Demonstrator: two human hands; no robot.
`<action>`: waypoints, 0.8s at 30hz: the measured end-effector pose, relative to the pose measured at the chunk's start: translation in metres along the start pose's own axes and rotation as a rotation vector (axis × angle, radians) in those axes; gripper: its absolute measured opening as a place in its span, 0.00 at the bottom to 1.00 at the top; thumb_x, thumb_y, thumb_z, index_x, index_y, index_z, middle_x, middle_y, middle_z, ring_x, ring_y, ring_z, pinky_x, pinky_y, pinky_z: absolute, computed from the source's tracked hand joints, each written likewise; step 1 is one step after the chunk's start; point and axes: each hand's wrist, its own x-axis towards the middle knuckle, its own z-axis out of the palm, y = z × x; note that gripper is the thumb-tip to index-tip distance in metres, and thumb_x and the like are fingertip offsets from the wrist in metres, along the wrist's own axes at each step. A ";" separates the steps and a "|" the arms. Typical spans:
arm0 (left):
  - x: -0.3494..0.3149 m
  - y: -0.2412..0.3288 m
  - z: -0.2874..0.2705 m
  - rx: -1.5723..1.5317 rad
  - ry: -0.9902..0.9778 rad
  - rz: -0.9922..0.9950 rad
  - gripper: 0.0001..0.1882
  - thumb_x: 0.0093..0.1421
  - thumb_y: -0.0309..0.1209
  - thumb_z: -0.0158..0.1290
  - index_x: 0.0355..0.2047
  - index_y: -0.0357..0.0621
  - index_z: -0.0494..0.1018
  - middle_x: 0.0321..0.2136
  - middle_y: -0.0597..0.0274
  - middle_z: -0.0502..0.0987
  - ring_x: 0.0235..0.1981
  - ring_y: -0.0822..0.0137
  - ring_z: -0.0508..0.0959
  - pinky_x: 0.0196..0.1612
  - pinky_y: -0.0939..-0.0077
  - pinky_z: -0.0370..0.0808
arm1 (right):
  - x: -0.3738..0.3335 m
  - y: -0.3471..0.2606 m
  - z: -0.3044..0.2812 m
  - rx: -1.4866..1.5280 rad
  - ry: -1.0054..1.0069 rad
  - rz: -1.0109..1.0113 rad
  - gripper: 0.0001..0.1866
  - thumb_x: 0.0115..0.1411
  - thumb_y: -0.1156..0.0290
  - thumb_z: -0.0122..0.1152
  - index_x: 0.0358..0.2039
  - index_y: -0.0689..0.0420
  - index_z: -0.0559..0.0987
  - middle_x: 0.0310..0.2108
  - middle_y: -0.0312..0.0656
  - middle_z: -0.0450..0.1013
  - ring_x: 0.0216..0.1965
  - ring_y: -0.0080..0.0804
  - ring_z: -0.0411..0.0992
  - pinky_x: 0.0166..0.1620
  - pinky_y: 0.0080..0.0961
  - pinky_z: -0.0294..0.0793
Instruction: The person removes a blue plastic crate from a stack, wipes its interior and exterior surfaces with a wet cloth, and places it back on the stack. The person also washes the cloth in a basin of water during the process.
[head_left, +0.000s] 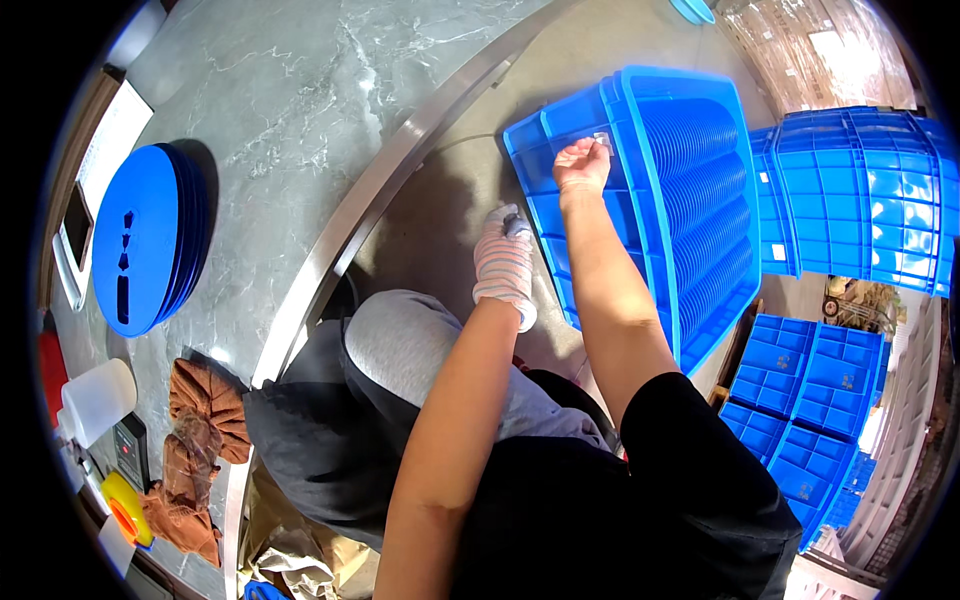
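A blue plastic crate point(630, 190) stands to the right of my legs, tilted in the view. Rows of thin blue discs point(700, 200) are packed on edge inside it. My right hand point(582, 166) is bare and closed at the crate's near side wall, its fingertips on a small pale label point(602, 141). My left hand point(504, 258) wears a striped knitted glove and is closed, just left of the crate's lower side. A grey patch shows at its fingers; whether that is glove or a held thing cannot be made out.
On the grey marble-patterned table point(290, 100) at left lie a stack of blue discs point(140, 240), a brown cloth point(195, 440), a white bottle point(98, 400), a phone point(76, 225) and a yellow tape dispenser point(125, 505). More blue crates point(850, 190) stand at right, near a wrapped pallet load point(815, 50).
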 end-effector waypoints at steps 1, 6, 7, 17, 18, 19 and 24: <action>0.002 -0.002 0.000 -0.021 -0.006 0.003 0.08 0.60 0.28 0.47 0.40 0.43 0.69 0.27 0.71 0.67 0.27 0.77 0.64 0.32 0.80 0.64 | -0.003 0.000 -0.003 0.005 -0.023 0.002 0.10 0.57 0.67 0.45 0.20 0.50 0.69 0.15 0.29 0.68 0.17 0.22 0.66 0.21 0.19 0.65; 0.002 -0.004 0.001 0.021 0.003 0.023 0.08 0.60 0.28 0.47 0.39 0.43 0.69 0.26 0.70 0.67 0.26 0.76 0.65 0.31 0.80 0.64 | -0.007 -0.004 -0.008 0.005 -0.037 0.040 0.08 0.54 0.67 0.47 0.19 0.50 0.69 0.14 0.28 0.66 0.16 0.22 0.63 0.22 0.21 0.62; -0.001 -0.001 0.001 0.023 0.007 0.003 0.08 0.60 0.29 0.47 0.39 0.43 0.69 0.26 0.70 0.67 0.26 0.76 0.65 0.31 0.80 0.64 | -0.008 -0.005 -0.010 0.005 -0.069 0.043 0.09 0.54 0.67 0.47 0.18 0.50 0.68 0.14 0.29 0.66 0.17 0.23 0.64 0.22 0.22 0.62; 0.012 -0.028 0.003 0.138 0.069 0.071 0.10 0.60 0.30 0.48 0.42 0.43 0.70 0.25 0.67 0.68 0.25 0.75 0.65 0.30 0.79 0.65 | -0.030 0.004 0.004 0.181 -0.089 0.089 0.08 0.60 0.68 0.46 0.32 0.54 0.75 0.24 0.30 0.73 0.23 0.23 0.70 0.29 0.22 0.68; 0.010 -0.023 0.003 0.068 0.035 0.023 0.10 0.60 0.30 0.48 0.42 0.43 0.70 0.25 0.67 0.68 0.25 0.75 0.65 0.31 0.79 0.65 | -0.026 0.002 0.001 0.213 -0.086 0.086 0.08 0.60 0.67 0.47 0.32 0.54 0.75 0.23 0.29 0.73 0.22 0.22 0.69 0.28 0.21 0.68; 0.008 -0.017 0.002 -0.001 0.003 -0.026 0.11 0.60 0.30 0.48 0.42 0.43 0.70 0.25 0.67 0.68 0.25 0.75 0.65 0.31 0.79 0.65 | -0.020 0.002 0.000 0.245 -0.083 0.085 0.08 0.61 0.67 0.48 0.32 0.53 0.75 0.23 0.29 0.73 0.22 0.21 0.69 0.27 0.21 0.67; 0.003 -0.008 0.006 0.060 -0.001 -0.030 0.10 0.60 0.29 0.48 0.42 0.45 0.70 0.26 0.68 0.68 0.25 0.75 0.65 0.31 0.79 0.66 | -0.011 0.006 -0.001 0.227 -0.080 0.043 0.10 0.61 0.65 0.49 0.24 0.50 0.73 0.18 0.27 0.68 0.18 0.19 0.66 0.24 0.19 0.64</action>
